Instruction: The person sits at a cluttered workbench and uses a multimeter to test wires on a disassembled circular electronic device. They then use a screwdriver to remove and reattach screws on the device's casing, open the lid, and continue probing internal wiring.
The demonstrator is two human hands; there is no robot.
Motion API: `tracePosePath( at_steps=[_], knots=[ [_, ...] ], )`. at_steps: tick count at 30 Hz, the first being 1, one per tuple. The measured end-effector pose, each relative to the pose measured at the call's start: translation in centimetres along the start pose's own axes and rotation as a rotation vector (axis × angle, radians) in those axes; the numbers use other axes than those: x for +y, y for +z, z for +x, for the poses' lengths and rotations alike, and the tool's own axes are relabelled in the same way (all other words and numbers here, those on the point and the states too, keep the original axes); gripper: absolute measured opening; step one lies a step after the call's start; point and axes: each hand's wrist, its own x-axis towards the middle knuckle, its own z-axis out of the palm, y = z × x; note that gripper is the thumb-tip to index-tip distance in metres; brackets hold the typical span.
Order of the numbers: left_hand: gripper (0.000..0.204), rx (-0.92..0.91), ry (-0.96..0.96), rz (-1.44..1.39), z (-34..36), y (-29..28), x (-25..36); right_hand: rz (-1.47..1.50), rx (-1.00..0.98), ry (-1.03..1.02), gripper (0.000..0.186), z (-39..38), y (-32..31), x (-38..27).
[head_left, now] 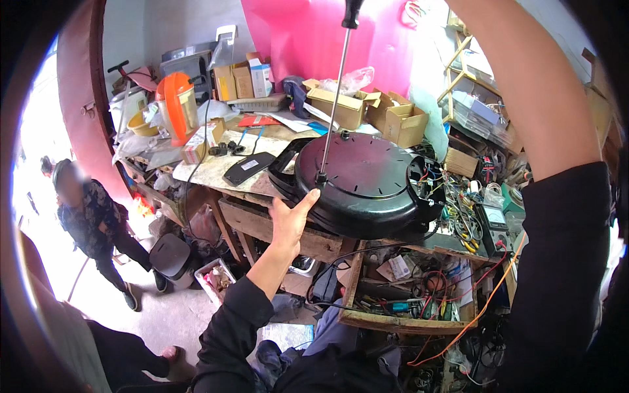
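A round black plastic appliance base point(373, 173) lies upside down on the workbench, its slotted underside facing up. A long screwdriver point(339, 82) stands in it, slightly tilted. Its tip goes into a raised post near the base's front left rim. My left hand point(290, 221) is at that rim, fingers apart, one fingertip touching beside the post. My right forearm point(544, 98) rises along the right side and leaves the picture at the top, so my right hand is out of sight. Only the lower part of the screwdriver's black handle shows. Left of the base lies a flat black cover point(249, 168).
Tangled wires and a meter point(495, 219) crowd the bench's right. Below, an open wooden drawer point(406, 319) holds tools. Cardboard boxes point(341, 107) and an orange-lidded jug point(175, 108) stand behind. A person point(92, 213) is at the left; another's legs show lower left.
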Motion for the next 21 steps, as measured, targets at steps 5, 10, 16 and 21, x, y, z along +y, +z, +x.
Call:
tracePosePath(
  at_steps=[5, 10, 16, 21],
  knots=[
    [0.095, 0.054, 0.534, 0.271, 2.0, -0.6, 2.5, 0.389, -0.045, -0.129, 0.022, -2.0, 0.9, -1.3],
    [0.062, -0.476, 0.562, -0.024, 4.8, 1.3, 7.3, 0.330, 0.120, -0.202, 0.034, 0.9, 2.8, 0.5],
    [0.038, -0.684, 0.529, 0.257, 6.2, 2.1, 12.2, 0.915, 0.237, -0.457, 0.064, -0.5, 6.0, 2.2],
    [0.016, -0.461, 0.657, 0.394, 6.1, 1.2, 12.2, 1.223, 0.386, -0.169, 0.049, 2.6, 12.4, 0.5]
  ],
)
